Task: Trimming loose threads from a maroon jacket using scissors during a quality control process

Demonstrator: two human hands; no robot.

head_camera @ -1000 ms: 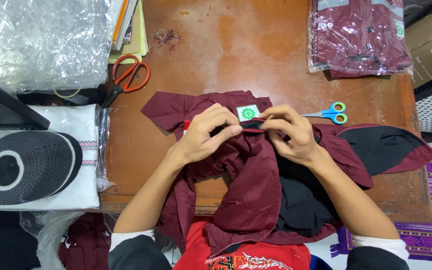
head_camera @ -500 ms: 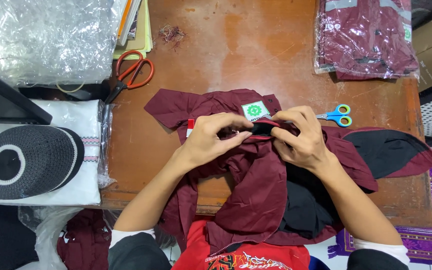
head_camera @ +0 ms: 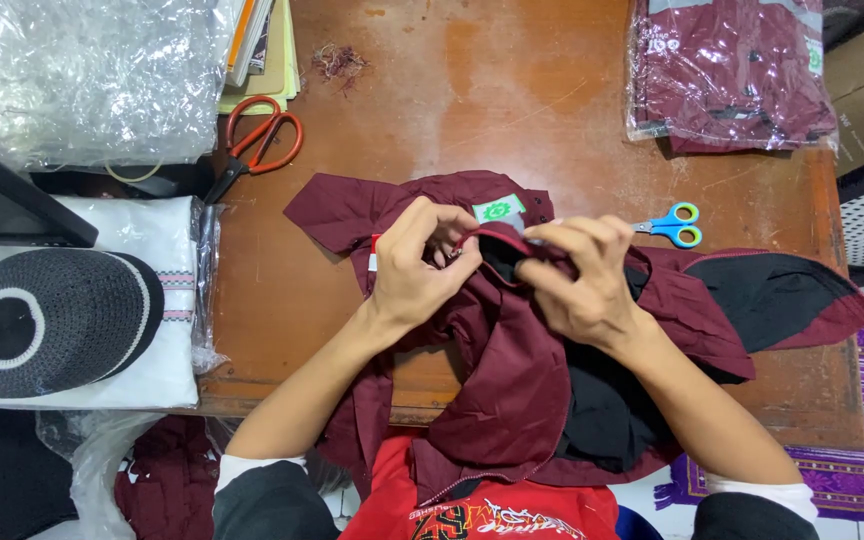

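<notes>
A soft maroon cloth garment with a black lining (head_camera: 512,370) lies crumpled across the near middle of the worn brown wooden table (head_camera: 512,100), draping over its front edge. The left hand (head_camera: 417,265) has its fingers curled tight, pinching the fabric's red-piped edge; the right hand (head_camera: 577,280) is likewise closed, gripping a fold of the same edge just beside it. A small white-and-green patch (head_camera: 499,210) sits on the cloth just above the hands. Blue-and-green-handled scissors (head_camera: 670,225) lie close to the right hand, touching the garment's edge. Orange-handled scissors (head_camera: 257,140) rest further left. A plastic-wrapped maroon garment pack (head_camera: 732,70) sits at the far right corner. At far left, crinkled clear plastic sheeting (head_camera: 82,75) and a black-and-white knitted round cap (head_camera: 47,320) on folded white cloth (head_camera: 167,290).
</notes>
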